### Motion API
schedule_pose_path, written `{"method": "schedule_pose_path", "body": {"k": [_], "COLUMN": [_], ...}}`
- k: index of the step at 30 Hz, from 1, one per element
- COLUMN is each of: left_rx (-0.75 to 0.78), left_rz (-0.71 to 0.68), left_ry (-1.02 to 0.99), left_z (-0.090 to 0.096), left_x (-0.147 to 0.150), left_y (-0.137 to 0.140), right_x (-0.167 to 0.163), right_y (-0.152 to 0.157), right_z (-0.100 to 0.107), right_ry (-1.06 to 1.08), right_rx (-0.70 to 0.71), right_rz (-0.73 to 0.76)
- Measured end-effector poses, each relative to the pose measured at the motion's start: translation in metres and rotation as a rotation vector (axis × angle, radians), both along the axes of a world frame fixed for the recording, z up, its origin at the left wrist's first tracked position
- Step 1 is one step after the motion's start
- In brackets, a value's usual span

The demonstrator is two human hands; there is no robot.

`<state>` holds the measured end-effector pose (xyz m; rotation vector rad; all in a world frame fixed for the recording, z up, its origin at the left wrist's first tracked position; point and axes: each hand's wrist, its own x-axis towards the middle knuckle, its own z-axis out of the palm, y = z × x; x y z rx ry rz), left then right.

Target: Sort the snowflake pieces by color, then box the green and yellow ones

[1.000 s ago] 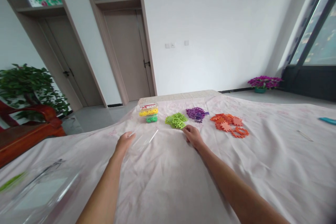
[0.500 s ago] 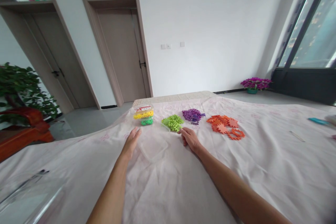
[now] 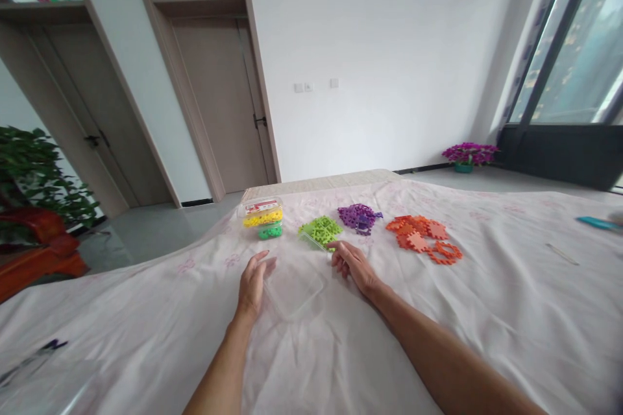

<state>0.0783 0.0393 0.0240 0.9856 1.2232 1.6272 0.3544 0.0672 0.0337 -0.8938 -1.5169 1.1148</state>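
Note:
A clear plastic box point(image 3: 294, 292) lies on the cloth between my hands, its edges faint against the white. Beside its left side is my left hand point(image 3: 253, 280), thumb and fingers apart; whether it touches the wall I cannot tell. The curled fingers of my right hand point(image 3: 354, 266) meet the box's far right edge. Just beyond that edge sits a pile of light green interlocking plastic pieces point(image 3: 322, 229). Purple pieces point(image 3: 357, 216) and orange pieces point(image 3: 418, 233) form piles farther right. Behind my left hand stand clear boxes with yellow pieces point(image 3: 263, 218) and green pieces point(image 3: 270, 231).
A pale floral cloth point(image 3: 311, 369) with wrinkles covers the table. At the lower left is a blurred clear object point(image 3: 53, 389) near a dark thin item point(image 3: 36, 360). A thin white stick point(image 3: 563, 254) and a blue item point(image 3: 598, 223) lie at the right.
The clear box has shifted right and closer to me. My left hand has moved right, alongside the box. The right hand stays near its far right edge. The view has turned slightly.

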Motion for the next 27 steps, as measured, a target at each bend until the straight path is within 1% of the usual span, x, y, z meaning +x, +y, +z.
{"method": "schedule_pose_path", "body": {"k": [4, 6, 9, 11, 15, 18, 20, 23, 25, 27], "left_rx": [-0.018, -0.018, -0.022, -0.035, -0.024, -0.005, 0.019, 0.091, 0.145, 0.195], "left_rz": [0.03, 0.036, 0.07, 0.122, 0.264, 0.296, 0.306, 0.305, 0.284, 0.234], "left_ry": [0.048, 0.081, 0.125, 0.185, 0.394, 0.477, 0.535, 0.607, 0.624, 0.629], "left_z": [-0.001, -0.002, -0.004, -0.005, -0.001, 0.001, 0.0, -0.004, -0.005, -0.004], "left_x": [0.003, 0.004, 0.003, 0.003, 0.008, 0.011, 0.011, 0.008, 0.007, 0.008], "left_y": [-0.002, -0.002, -0.002, -0.002, -0.007, -0.01, -0.01, -0.007, -0.006, -0.007], "right_x": [-0.019, -0.028, -0.036, -0.037, -0.031, -0.026, -0.024, -0.024, -0.026, -0.028], "right_y": [-0.011, -0.018, -0.025, -0.027, -0.021, -0.016, -0.015, -0.015, -0.016, -0.016], "right_z": [0.004, 0.007, 0.01, 0.011, 0.01, 0.009, 0.008, 0.006, 0.005, 0.005], "right_ry": [-0.017, -0.053, -0.07, -0.025, 0.132, 0.223, 0.262, 0.306, 0.331, 0.35], "right_rx": [0.032, 0.042, 0.016, -0.014, -0.052, -0.076, -0.084, -0.081, -0.092, -0.125], "right_rz": [-0.008, -0.042, -0.096, -0.122, -0.193, -0.237, -0.228, -0.173, -0.132, -0.097]}}
